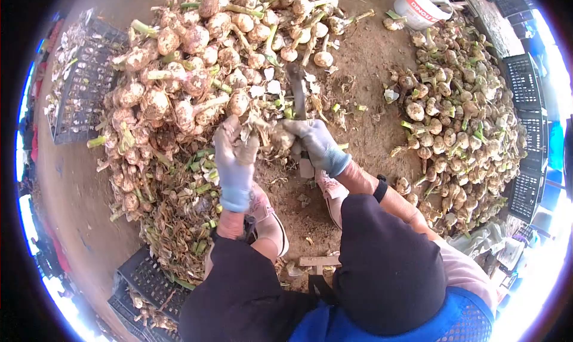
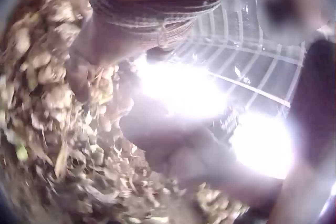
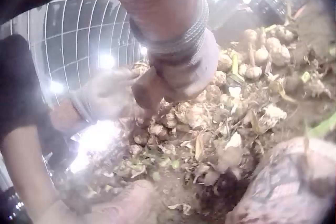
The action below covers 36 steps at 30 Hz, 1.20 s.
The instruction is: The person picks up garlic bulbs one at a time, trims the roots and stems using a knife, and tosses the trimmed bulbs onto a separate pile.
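In the head view my gloved right hand [image 1: 321, 145] grips a soil-covered garlic bulb [image 1: 282, 137] at its fingertips. A dark flat blade [image 1: 297, 91] stands out beyond this hand, and a short wooden piece [image 1: 306, 167] shows below it; the hand hides what lies between. My gloved left hand [image 1: 236, 154] is just left of the bulb, fingers loosely extended and apart, close to dry husks [image 1: 258, 126]. The right wrist view shows the right hand [image 3: 184, 71] beside the left hand [image 3: 110, 97]. Glare washes out much of the left wrist view.
A big heap of stemmed garlic [image 1: 194, 37] lies ahead and left; trimmed bulbs [image 1: 453, 127] are piled at right. Leaf scraps [image 1: 179, 222] spread by the left foot. Black crates [image 1: 89, 73] stand at both sides, a white bucket [image 1: 421, 7] at the back. Pink shoes [image 1: 268, 222] flank the work.
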Motion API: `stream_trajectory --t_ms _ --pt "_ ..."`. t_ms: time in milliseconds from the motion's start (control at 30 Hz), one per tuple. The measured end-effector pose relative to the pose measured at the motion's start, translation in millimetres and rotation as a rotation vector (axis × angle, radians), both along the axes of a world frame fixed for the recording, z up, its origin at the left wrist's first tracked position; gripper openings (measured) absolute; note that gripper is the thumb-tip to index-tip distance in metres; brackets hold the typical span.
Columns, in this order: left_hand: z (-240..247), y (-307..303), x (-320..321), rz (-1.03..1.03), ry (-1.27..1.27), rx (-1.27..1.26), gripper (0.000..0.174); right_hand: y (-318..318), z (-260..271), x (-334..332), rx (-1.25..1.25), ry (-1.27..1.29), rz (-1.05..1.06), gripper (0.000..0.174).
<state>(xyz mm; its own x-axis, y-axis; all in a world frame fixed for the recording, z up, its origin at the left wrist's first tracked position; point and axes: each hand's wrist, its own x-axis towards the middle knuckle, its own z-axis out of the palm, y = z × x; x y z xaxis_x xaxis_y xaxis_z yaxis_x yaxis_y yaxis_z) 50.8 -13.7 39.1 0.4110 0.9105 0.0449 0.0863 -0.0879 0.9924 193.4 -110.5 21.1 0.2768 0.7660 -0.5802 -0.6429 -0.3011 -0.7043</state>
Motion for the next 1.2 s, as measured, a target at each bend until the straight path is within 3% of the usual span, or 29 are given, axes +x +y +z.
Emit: stream_trajectory --t_ms 33,100,133,167,233,267,300,333,367,400,500,567,600,633,667,700,767,800,833,867,900,933,967,1033,1067,1100,1133,1167,1200 --pt "-3.6 2.4 -2.5 -0.096 -0.014 -0.235 0.033 -0.3 -0.9 -6.6 -0.003 0.006 0.013 0.024" --pt "-11.8 -17.3 -4.8 -0.31 -0.094 -0.447 0.026 -1.2 -2.3 -22.0 0.101 0.004 0.161 0.026" --pt "-8.4 -17.5 -1.7 -0.24 -0.087 -0.443 0.02 -0.8 -1.9 -20.5 -0.058 -0.179 0.268 0.03" --pt "-22.9 -13.8 -8.9 -0.194 -0.085 -0.42 0.015 -1.2 -14.9 -16.9 0.067 -0.774 0.246 0.034" --pt "-17.2 -5.7 -11.1 -0.147 0.042 -0.369 0.01 -5.4 -0.8 7.3 -0.092 -0.898 0.363 0.033" --pt "-20.6 -2.6 -12.5 -0.144 0.041 -0.375 0.01 -11.9 14.9 12.6 -0.003 -1.025 0.428 0.027" --pt "-23.2 0.1 -12.9 -0.18 0.193 0.086 0.009 -9.5 24.5 10.5 -0.009 -1.022 0.431 0.027" --pt "-24.8 1.5 -11.8 -0.21 0.336 0.554 0.008 -4.8 31.0 8.2 0.067 -1.203 0.511 0.025" --pt "-24.7 -0.6 -12.4 -0.211 0.332 0.551 0.008 -2.1 33.7 6.7 0.146 -1.382 0.592 0.022" --pt "-18.2 -2.6 -12.3 -0.182 0.332 0.612 0.01 1.5 30.4 9.1 0.071 -1.273 0.594 0.02" --pt "-13.9 5.1 -20.3 -0.096 0.322 0.74 0.014 -47.6 -42.0 50.1 -0.213 -1.282 0.687 0.021" --pt "-18.7 -3.6 -10.1 -0.114 0.299 0.644 0.014 -40.2 4.0 41.8 -0.219 -1.041 0.454 0.029" --pt "-29.0 -11.4 -6.5 -0.212 0.412 0.508 0.022 -33.5 20.1 32.2 -0.097 -1.005 0.409 0.028" --pt "-30.6 -16.1 0.0 -0.22 0.387 0.527 0.022 -25.6 33.0 21.8 0.034 -0.976 0.358 0.027" --pt "-28.7 -19.9 5.5 -0.373 0.373 0.538 0.027 -22.5 46.5 8.2 0.081 -0.997 0.307 0.026" --pt "-24.0 -22.3 10.0 -0.526 0.366 0.553 0.033 -25.3 46.9 1.5 0.122 -1.186 0.238 0.026" --pt "16.0 -30.3 24.2 -0.472 0.236 0.601 0.043 -49.8 48.0 27.9 0.001 -1.343 0.101 0.028" --pt "23.0 -21.1 22.3 -0.461 0.246 0.737 0.038 -70.0 61.3 47.1 -0.067 -1.577 -0.046 0.015" --pt "20.7 -14.4 12.9 -0.464 0.24 0.753 0.038 -97.8 48.9 76.2 -0.094 -1.565 -0.231 0.009" --pt "13.5 -8.9 -1.1 -0.299 0.195 0.347 0.032 -150.0 24.7 121.1 -0.865 -1.688 -0.095 0.012" --pt "5.7 -2.5 -14.1 -0.132 0.148 -0.059 0.028 -157.9 78.9 120.5 -0.856 -1.864 -0.333 0.016" --pt "-3.7 3.9 -25.9 -0.134 0.151 -0.055 0.028 -186.3 80.5 139.5 -0.982 -1.96 -0.555 0.021" --pt "-14.4 8.1 -37.5 -0.094 0.189 -0.145 0.025 -191.5 91.1 141.7 -0.786 -2.009 -0.785 0.019" --pt "-17.4 4.0 -41.2 -0.054 0.229 -0.236 0.024 -147.7 87.0 134.9 -0.377 -1.874 -0.839 0.021" --pt "-13.7 -3.5 -32.8 -0.07 0.24 -0.214 0.03 -108.8 87.8 112.9 -0.331 -1.695 -0.642 0.025" --pt "-11.9 -9.3 -26.6 -0.083 0.253 -0.193 0.038 -83.8 40.0 125.2 0.314 -1.458 -0.384 0.03" --pt "-12.6 -11.5 -24.1 -0.059 0.412 -0.005 0.042 -31.2 67.7 93.6 -0.14 -1.153 -0.244 0.034" --pt "-14.0 -10.1 -26.0 -0.05 0.414 -0.007 0.042 13.7 43.9 86.7 0.134 -1.37 -0.138 0.036" --pt "-15.7 -7.0 -29.4 -0.092 0.357 -0.085 0.038 57.8 12.5 84.2 0.127 -1.519 0.066 0.041"
